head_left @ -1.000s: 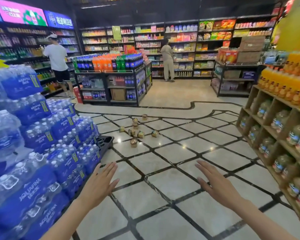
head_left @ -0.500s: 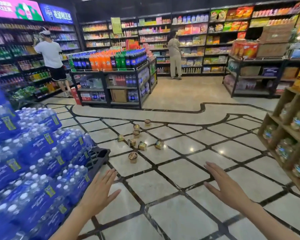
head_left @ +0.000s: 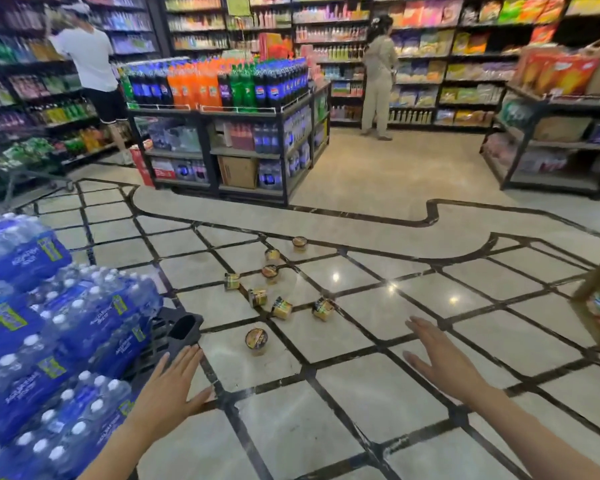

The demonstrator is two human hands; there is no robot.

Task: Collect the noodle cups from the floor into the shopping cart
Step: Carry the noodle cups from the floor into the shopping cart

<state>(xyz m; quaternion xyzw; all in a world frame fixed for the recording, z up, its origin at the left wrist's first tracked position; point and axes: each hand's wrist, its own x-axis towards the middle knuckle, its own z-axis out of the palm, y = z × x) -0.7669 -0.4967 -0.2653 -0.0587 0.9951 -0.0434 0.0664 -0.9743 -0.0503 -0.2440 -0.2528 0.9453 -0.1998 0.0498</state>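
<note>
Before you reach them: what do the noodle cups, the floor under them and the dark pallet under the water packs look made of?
Noodle cups: likely paper or thin plastic with printed sleeves; too small to be sure.
Floor: polished stone or glazed tile with dark inlay lines; it mirrors the ceiling lights.
Pallet: matte black moulded plastic, judging by its rounded hollow corner.

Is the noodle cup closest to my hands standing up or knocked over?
Upright, it seems. The nearest noodle cup shows its round lid facing up, its body below it resting on the floor.

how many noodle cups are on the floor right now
8, all loose on the tiled floor: nearest one, three tipped in a row, one left, three further back. None looks hidden.
</note>
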